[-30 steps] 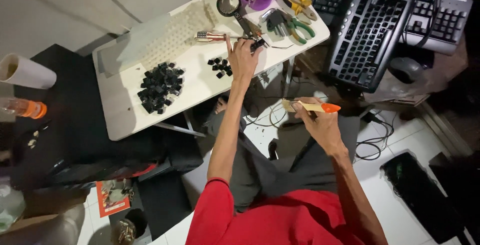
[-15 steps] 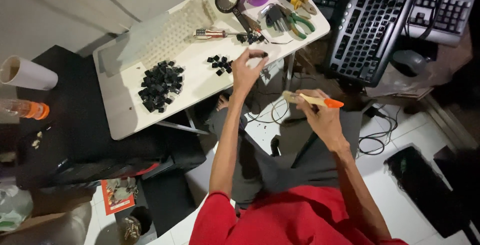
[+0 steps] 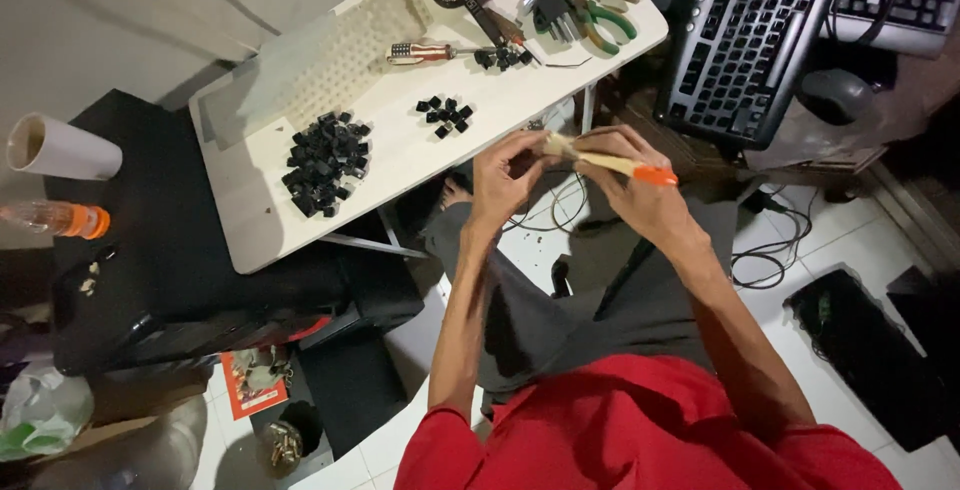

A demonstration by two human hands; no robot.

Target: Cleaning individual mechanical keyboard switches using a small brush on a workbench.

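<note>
- Right hand (image 3: 640, 195) grips a pale wooden-handled brush with an orange end (image 3: 610, 162).
- Left hand (image 3: 500, 175) pinches its bristle tip.
- Pile of black plastic keycaps (image 3: 325, 160) at ten o'clock, on the white table (image 3: 400, 140).
</note>
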